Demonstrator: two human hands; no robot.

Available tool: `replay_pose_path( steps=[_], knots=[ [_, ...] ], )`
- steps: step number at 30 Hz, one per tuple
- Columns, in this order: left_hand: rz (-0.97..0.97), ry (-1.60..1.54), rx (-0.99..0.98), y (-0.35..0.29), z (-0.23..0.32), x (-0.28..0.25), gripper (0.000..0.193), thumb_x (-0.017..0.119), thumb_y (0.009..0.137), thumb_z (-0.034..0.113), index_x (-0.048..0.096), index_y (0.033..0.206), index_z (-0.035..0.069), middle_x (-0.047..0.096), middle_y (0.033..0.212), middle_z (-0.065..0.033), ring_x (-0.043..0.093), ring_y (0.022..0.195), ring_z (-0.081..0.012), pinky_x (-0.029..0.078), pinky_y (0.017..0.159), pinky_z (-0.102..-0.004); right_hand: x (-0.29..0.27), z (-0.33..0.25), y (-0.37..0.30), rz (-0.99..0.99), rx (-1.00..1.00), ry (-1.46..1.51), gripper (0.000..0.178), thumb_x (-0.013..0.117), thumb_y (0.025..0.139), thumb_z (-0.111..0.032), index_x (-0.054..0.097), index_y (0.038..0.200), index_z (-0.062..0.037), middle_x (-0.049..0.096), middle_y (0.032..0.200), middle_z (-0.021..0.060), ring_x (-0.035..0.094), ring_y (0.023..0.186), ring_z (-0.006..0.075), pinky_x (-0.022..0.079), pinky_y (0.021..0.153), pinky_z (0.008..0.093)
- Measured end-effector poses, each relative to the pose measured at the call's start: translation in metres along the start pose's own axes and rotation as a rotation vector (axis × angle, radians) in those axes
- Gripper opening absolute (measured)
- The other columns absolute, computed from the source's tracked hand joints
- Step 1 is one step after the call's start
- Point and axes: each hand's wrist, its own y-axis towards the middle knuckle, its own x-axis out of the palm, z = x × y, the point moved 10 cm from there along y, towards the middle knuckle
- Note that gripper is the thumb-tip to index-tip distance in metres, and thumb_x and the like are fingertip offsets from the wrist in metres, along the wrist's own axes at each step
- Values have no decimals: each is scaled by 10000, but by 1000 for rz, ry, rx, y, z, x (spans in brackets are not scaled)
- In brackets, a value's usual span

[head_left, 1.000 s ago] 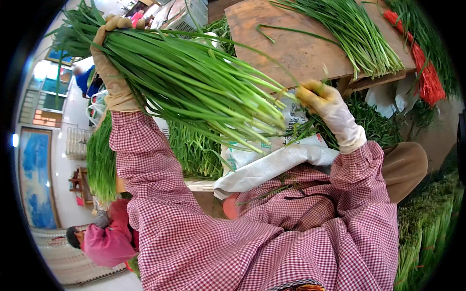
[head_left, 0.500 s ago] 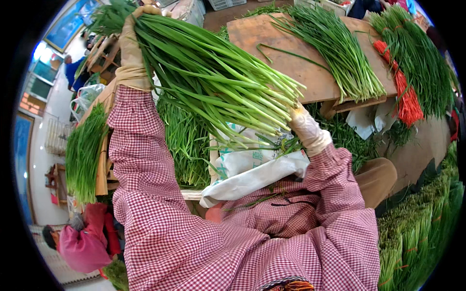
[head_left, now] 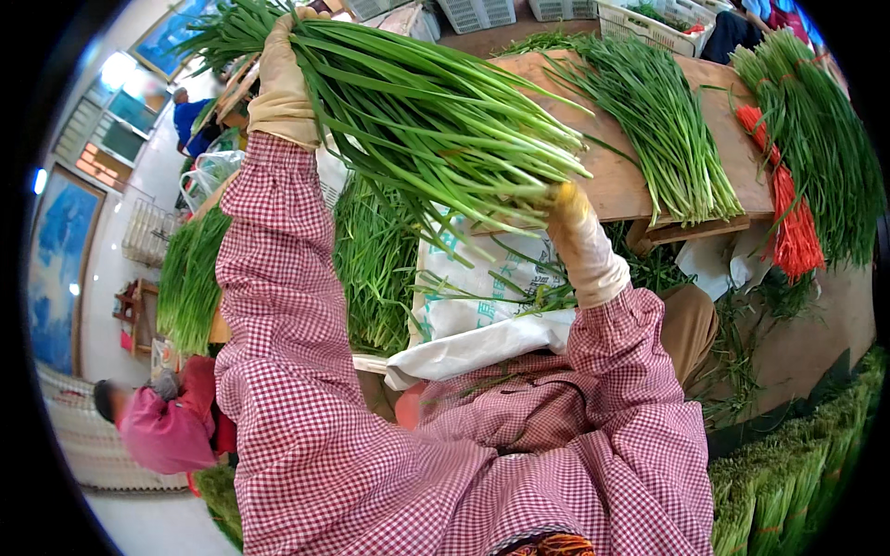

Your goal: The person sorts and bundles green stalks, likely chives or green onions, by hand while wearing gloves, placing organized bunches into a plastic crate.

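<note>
A large bunch of garlic chives [head_left: 445,120] hangs slantwise in front of me, its dark leaves at the upper left and pale stem ends toward the right. My left hand [head_left: 284,83], in a cream glove, is closed round the leafy part. At the pale ends is my gloved right hand [head_left: 573,222], its yellow-stained fingers curled against the stems; the fingertips are partly hidden and blurred. Below the bunch, a white plastic sack [head_left: 482,343] covers my lap, with a few loose green blades on it.
A wooden board [head_left: 612,176] at the right bears another chive bunch [head_left: 658,139], red ties [head_left: 788,213] and bundled chives [head_left: 820,148]. More chives lie left of my lap [head_left: 371,269] and stand at the lower right [head_left: 797,473]. White crates [head_left: 473,14] stand behind. A person in pink [head_left: 171,422] is at the left.
The view has shifted, so the surroundings sit differently in the picture. My left hand keeps its hold on the chives, and my right hand stays at the stem ends, turned slightly.
</note>
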Motion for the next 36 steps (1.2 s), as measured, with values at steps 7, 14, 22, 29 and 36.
replay_pose_path(
  steps=[7,14,22,29,36],
  knots=[
    [0,-81,50,-26,24,71,279,487,914,269,612,980,29,653,976,-99,627,891,-199,522,808,-324,-52,-4,19,325,226,476,572,452,891,-538,551,1163,-46,624,1065,149,638,888,247,546,774,421],
    [13,-301,147,-7,28,89,265,450,898,236,582,984,23,612,1090,-143,572,1041,-298,489,894,-469,-29,-2,10,476,310,495,694,398,856,-638,499,1214,-52,646,1000,130,656,679,183,549,487,294],
    [267,-158,80,11,30,17,260,470,900,248,590,930,19,642,969,-114,615,900,-240,517,847,-406,-57,11,-39,-26,436,-6,432,477,930,-405,581,1078,-14,561,669,20,438,474,75,443,492,231],
    [281,41,99,3,32,25,306,412,918,265,602,955,28,646,954,-123,623,846,-227,530,774,-347,-48,-1,10,63,241,-164,477,509,917,-370,493,1272,-51,588,1132,55,536,984,135,448,802,277],
    [167,70,58,11,7,40,313,463,891,287,606,999,30,663,895,-116,626,765,-215,536,707,-322,-7,-14,30,-21,269,-55,619,697,797,-310,443,1296,-47,520,1242,117,509,1125,248,437,933,431]
  ],
)
